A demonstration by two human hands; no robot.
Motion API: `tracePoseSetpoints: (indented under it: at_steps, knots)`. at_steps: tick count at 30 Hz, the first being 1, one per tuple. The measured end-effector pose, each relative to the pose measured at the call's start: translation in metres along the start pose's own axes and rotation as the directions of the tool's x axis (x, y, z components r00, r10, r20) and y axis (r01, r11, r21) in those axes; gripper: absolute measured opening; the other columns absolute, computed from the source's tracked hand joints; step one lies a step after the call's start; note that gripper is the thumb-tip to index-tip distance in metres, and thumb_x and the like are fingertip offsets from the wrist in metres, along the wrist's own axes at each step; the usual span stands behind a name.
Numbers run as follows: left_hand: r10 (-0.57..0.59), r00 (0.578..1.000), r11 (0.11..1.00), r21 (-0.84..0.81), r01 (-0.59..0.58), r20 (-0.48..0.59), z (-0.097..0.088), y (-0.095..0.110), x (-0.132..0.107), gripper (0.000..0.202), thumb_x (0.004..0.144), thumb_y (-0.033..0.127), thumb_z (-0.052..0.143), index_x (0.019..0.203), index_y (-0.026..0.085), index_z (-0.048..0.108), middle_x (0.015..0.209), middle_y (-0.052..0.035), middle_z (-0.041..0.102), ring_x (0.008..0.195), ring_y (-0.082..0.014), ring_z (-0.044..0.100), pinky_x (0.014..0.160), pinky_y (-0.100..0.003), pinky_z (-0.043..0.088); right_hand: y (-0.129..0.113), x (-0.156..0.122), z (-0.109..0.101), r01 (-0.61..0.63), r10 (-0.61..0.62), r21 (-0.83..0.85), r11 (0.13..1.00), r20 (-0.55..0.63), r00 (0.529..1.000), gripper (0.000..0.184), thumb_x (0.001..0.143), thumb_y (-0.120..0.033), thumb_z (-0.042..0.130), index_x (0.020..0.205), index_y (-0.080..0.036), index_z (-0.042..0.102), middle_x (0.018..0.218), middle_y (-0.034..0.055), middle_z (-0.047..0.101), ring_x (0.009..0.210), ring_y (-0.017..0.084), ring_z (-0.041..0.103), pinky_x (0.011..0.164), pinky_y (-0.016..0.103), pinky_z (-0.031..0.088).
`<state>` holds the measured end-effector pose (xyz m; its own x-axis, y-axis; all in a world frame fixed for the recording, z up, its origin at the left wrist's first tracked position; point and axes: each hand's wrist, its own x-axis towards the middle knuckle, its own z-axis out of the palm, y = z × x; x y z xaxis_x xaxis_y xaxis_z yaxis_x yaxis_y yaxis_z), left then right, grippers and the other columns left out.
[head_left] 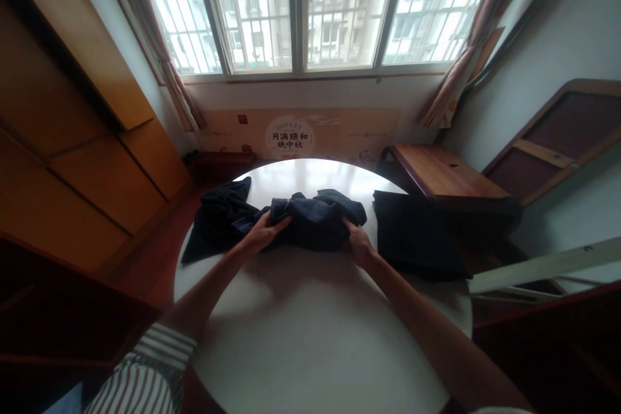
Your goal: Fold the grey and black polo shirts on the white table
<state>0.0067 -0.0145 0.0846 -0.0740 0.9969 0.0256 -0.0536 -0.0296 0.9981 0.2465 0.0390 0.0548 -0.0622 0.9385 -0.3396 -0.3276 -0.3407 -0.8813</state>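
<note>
A bunched dark navy garment (pixel 320 220) lies across the far middle of the white round table, its exact kind hidden by the folds. My left hand (pixel 264 231) grips its left end, thumb on top and fingers underneath. At the right end, my right hand (pixel 358 239) is closed on the same cloth, with some fingers hidden beneath it. Left of it, a crumpled black garment (pixel 218 213) comes close to my left hand. A dark piece of clothing, folded flat (pixel 417 233), rests on the table's right side, apart from my right hand.
The white table (pixel 310 330) spans the space before me. Beyond it are a printed long box (pixel 349 132) and barred windows (pixel 334 13). A wooden side table (pixel 446 171) stands at the right, wooden cabinets (pixel 87 162) at the left. A pale bar (pixel 543 265) reaches near the right rim.
</note>
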Motion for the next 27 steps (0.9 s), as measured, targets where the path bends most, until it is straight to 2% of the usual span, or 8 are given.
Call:
tracePoseSetpoints:
  at_steps: [4, 11, 13, 16, 19, 21, 24, 27]
  knots:
    - [-0.073, 0.992, 0.982, -0.18, 0.054, -0.105, -0.026, 0.049, -0.011, 0.047, 0.071, 0.05, 0.082, 0.103, 0.017, 0.07, 0.09, -0.007, 0.075, 0.09, -0.0266, 0.072, 0.083, -0.037, 0.058, -0.025, -0.038, -0.006, 0.131, -0.096, -0.158, 0.979, 0.214, 0.972, 0.053, 0.072, -0.035, 0.079, 0.12, -0.017, 0.064, 0.097, 0.007, 0.073, 0.09, 0.025, 0.069, 0.077, 0.033, 0.059]
    - [0.101, 0.994, 0.988, -0.126, -0.093, 0.051, -0.071, 0.121, -0.015, 0.032, 0.07, 0.033, 0.086, 0.092, 0.015, 0.072, 0.085, -0.0039, 0.074, 0.072, -0.017, 0.068, 0.07, -0.026, 0.056, -0.083, -0.101, -0.075, 0.319, 0.148, -0.525, 0.789, 0.666, 0.731, 0.055, 0.058, -0.044, 0.088, 0.104, -0.018, 0.073, 0.083, 0.0024, 0.07, 0.074, 0.019, 0.064, 0.067, 0.029, 0.054]
    - [0.148, 0.988, 0.989, -0.025, -0.147, 0.049, -0.064, 0.123, -0.001, 0.034, 0.07, 0.036, 0.086, 0.092, 0.015, 0.072, 0.084, -0.0033, 0.073, 0.071, -0.0148, 0.066, 0.069, -0.024, 0.054, -0.097, -0.09, -0.088, 0.344, 0.215, -0.601, 0.722, 0.667, 0.714, 0.057, 0.058, -0.053, 0.087, 0.1, -0.017, 0.074, 0.08, 0.0033, 0.069, 0.073, 0.02, 0.065, 0.067, 0.03, 0.054]
    - [0.137, 0.989, 0.987, 0.071, -0.141, 0.062, -0.043, 0.116, 0.022, 0.043, 0.069, 0.045, 0.085, 0.096, 0.016, 0.07, 0.086, -0.0031, 0.073, 0.074, -0.0158, 0.067, 0.071, -0.025, 0.054, -0.099, -0.057, -0.079, 0.424, 0.035, -0.629, 0.651, 0.584, 0.811, 0.062, 0.073, -0.071, 0.067, 0.094, -0.014, 0.074, 0.078, 0.0081, 0.069, 0.076, 0.022, 0.065, 0.073, 0.033, 0.054]
    - [0.031, 0.966, 0.989, 0.135, -0.067, 0.257, -0.025, 0.103, 0.04, 0.063, 0.059, 0.038, 0.091, 0.112, 0.018, 0.065, 0.094, -0.0042, 0.073, 0.08, -0.0196, 0.069, 0.074, -0.03, 0.056, -0.079, -0.027, -0.052, 0.437, -0.111, -0.637, 0.635, 0.485, 0.868, 0.069, 0.079, -0.076, 0.055, 0.11, -0.016, 0.071, 0.101, 0.0131, 0.069, 0.09, 0.023, 0.065, 0.076, 0.032, 0.054]
    - [-0.018, 0.916, 0.977, 0.203, -0.069, 0.4, -0.019, 0.095, 0.049, 0.078, 0.053, 0.03, 0.093, 0.123, 0.019, 0.061, 0.099, -0.0055, 0.073, 0.086, -0.0227, 0.07, 0.078, -0.033, 0.056, -0.061, -0.015, -0.036, 0.374, 0.0, -0.7, 0.608, 0.47, 0.882, 0.072, 0.076, -0.073, 0.064, 0.124, -0.019, 0.065, 0.107, 0.0133, 0.068, 0.088, 0.022, 0.064, 0.069, 0.029, 0.053]
    - [0.017, 0.887, 0.941, 0.292, -0.17, 0.462, -0.018, 0.086, 0.061, 0.075, 0.061, 0.036, 0.088, 0.128, 0.017, 0.059, 0.102, -0.0075, 0.073, 0.091, -0.0253, 0.069, 0.083, -0.037, 0.056, -0.043, -0.011, -0.023, 0.343, 0.169, -0.753, 0.561, 0.51, 0.843, 0.08, 0.067, -0.063, 0.079, 0.131, -0.019, 0.06, 0.093, 0.0096, 0.069, 0.071, 0.017, 0.061, 0.055, 0.024, 0.046]
    - [0.206, 0.906, 0.859, 0.376, -0.349, 0.37, -0.023, 0.084, 0.067, 0.062, 0.075, 0.045, 0.077, 0.127, 0.016, 0.059, 0.109, -0.0085, 0.071, 0.098, -0.0253, 0.067, 0.091, -0.039, 0.053, -0.04, -0.016, -0.02, 0.4, 0.252, -0.672, 0.623, 0.657, 0.711, 0.073, 0.065, -0.056, 0.082, 0.124, -0.016, 0.063, 0.082, 0.0049, 0.067, 0.064, 0.014, 0.058, 0.052, 0.022, 0.04]
